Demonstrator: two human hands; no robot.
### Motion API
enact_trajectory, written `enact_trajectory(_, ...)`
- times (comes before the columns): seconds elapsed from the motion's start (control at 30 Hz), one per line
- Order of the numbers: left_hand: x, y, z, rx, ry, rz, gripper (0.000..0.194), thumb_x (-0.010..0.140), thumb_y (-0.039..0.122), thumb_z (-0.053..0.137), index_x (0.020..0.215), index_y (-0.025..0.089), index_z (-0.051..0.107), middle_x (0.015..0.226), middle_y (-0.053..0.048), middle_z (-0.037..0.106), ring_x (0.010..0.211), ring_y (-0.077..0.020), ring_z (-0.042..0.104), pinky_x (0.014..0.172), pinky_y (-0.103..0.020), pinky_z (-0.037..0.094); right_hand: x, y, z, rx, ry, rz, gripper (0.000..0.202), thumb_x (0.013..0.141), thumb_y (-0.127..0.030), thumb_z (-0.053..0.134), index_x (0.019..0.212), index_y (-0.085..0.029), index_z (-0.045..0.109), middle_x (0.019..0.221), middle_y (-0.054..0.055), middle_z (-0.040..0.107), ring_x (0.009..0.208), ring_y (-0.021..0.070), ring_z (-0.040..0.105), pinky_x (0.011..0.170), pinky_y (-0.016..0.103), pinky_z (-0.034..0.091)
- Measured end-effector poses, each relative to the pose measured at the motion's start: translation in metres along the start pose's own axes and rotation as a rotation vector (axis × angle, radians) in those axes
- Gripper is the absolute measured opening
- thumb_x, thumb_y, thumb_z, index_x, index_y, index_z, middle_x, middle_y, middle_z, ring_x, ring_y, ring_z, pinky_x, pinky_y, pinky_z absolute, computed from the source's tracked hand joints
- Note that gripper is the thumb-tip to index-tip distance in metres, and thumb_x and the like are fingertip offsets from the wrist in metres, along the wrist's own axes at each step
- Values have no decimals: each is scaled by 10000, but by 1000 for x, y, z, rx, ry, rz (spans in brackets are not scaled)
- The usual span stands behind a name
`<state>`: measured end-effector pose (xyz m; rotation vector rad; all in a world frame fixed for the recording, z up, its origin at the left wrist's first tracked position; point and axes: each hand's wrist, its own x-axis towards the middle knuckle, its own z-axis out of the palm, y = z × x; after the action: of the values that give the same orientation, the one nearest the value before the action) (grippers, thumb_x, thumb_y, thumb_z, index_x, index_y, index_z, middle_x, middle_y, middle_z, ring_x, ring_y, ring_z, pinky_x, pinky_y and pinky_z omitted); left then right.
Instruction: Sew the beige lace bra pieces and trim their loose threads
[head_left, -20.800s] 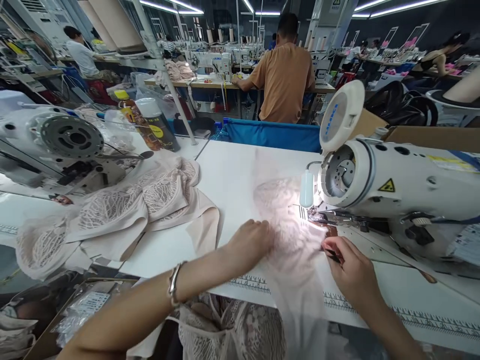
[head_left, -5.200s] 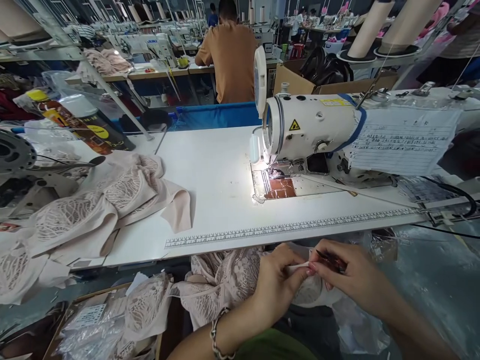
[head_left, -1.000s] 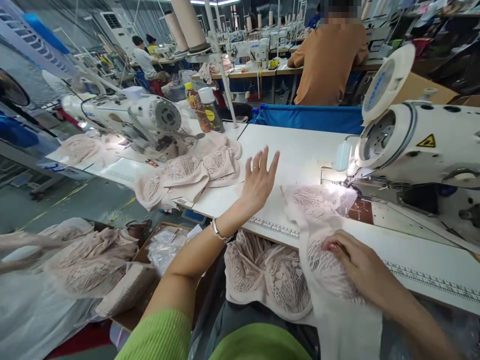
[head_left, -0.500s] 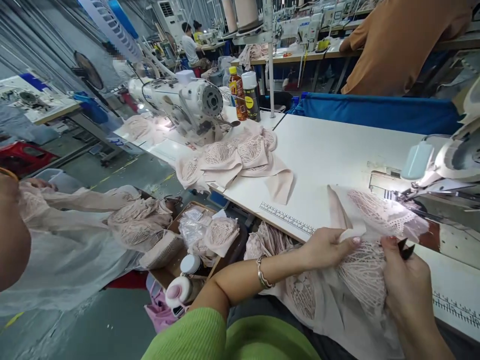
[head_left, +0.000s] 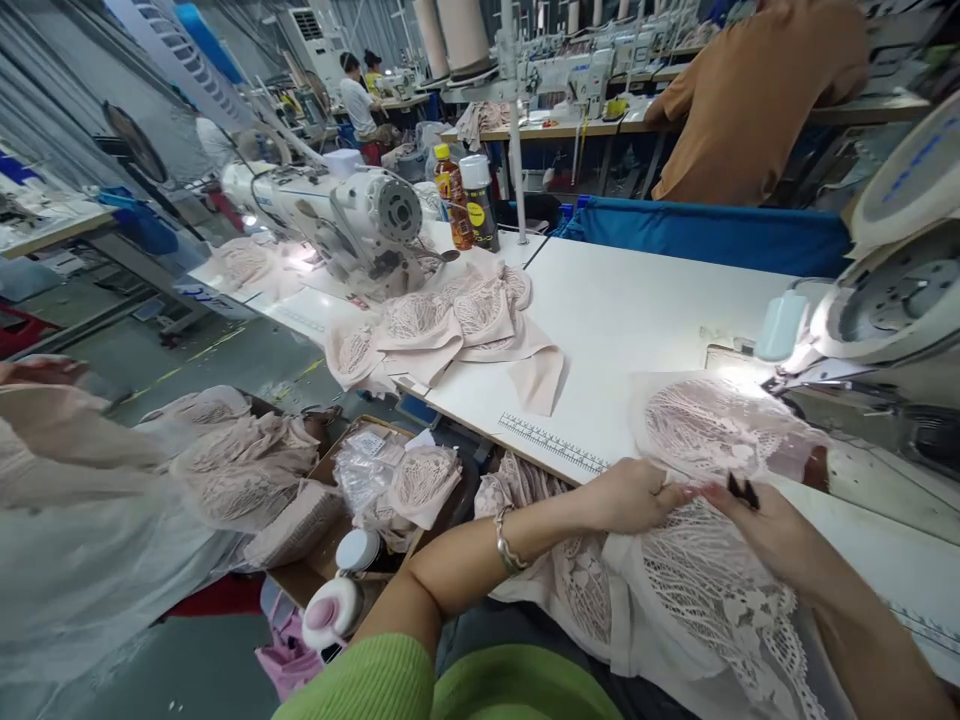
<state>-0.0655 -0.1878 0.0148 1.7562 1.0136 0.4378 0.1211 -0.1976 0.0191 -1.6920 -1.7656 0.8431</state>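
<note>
Both hands' fingers [head_left: 679,493] pinching lace garment [head_left: 712,590]

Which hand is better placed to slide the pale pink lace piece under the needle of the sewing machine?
Probably the right hand: it rests on the pale pink lace piece on the side nearer the white sewing machine. The left hand pinches the fabric's near edge, farther away.

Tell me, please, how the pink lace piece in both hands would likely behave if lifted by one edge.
The lace piece probably flops: it drapes limply over the table edge. Likely very light, being see-through openwork. It may snag, as threads look fine.
</note>
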Motion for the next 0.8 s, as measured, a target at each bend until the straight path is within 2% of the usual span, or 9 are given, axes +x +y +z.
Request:
enact_trajectory(0.03,-3,1,7,-19,87,-36,569,997,432,474,496,230,295,453,37,322,456,-121,334,522,-277,284,-1,-4,5,-24,29,0,550,764,-749,543,532,-262,440,464,11,502,464,202,491,460,316,414)
enact_trajectory(0.1,-12,2,24,-63,262,-92,491,989,389,454,544,229,319,503,33,341,513,-135,356,567,-283,311,-5,-9,17,-93,243,-32,480,842,-653,461,559,-267,422,435,-10,431,452,179,411,484,313,361)
enact_trajectory(0.2,-23,1,40,-122,315,-90,442,980,406,419,581,221,381,559,15,403,588,-153,421,631,-294,368,-12,-10,32,-116,451,-87,383,885,-501,466,591,-261,412,473,-32,384,485,160,353,531,304,345)
enact_trajectory(0.33,-21,-2,31,-670,136,-84,571,869,723,513,698,181,567,612,-11,544,639,-175,543,653,-299,462,-20,-3,28,182,283,-66,328,937,-461,451,686,-251,432,569,-41,397,548,157,406,544,271,371)
enact_trajectory(0.43,-5,-1,12,-939,237,-196,668,747,815,605,833,153,634,666,-31,621,652,-190,592,647,-304,492,-25,-2,19,238,81,-99,349,906,-465,467,639,-252,399,579,-31,415,569,162,459,540,262,408)
enact_trajectory(0.53,11,1,3,-732,516,-212,636,681,785,697,677,160,578,607,-24,584,633,-176,560,599,-274,447,-31,-7,22,170,-12,-130,352,872,-419,512,592,-244,389,525,-44,391,511,144,427,503,249,363)
enact_trajectory(0.6,16,3,4,-590,625,-183,646,671,787,695,541,199,460,505,11,472,570,-145,478,536,-262,375,-33,-11,31,115,7,-137,300,860,-344,506,604,-242,389,518,-45,404,497,140,410,511,254,321)
enact_trajectory(0.7,17,5,10,-533,659,-193,701,660,833,648,478,247,309,441,62,284,493,-96,303,474,-270,245,-34,-12,43,55,82,-134,180,819,-263,492,656,-241,418,580,-13,494,548,165,457,559,278,307)
enact_trajectory(0.8,17,7,9,-531,695,-256,693,639,850,647,492,248,336,450,61,306,506,-102,303,481,-276,250,-32,-10,43,48,87,-142,179,827,-246,483,668,-245,402,599,-8,495,565,169,456,567,283,304)
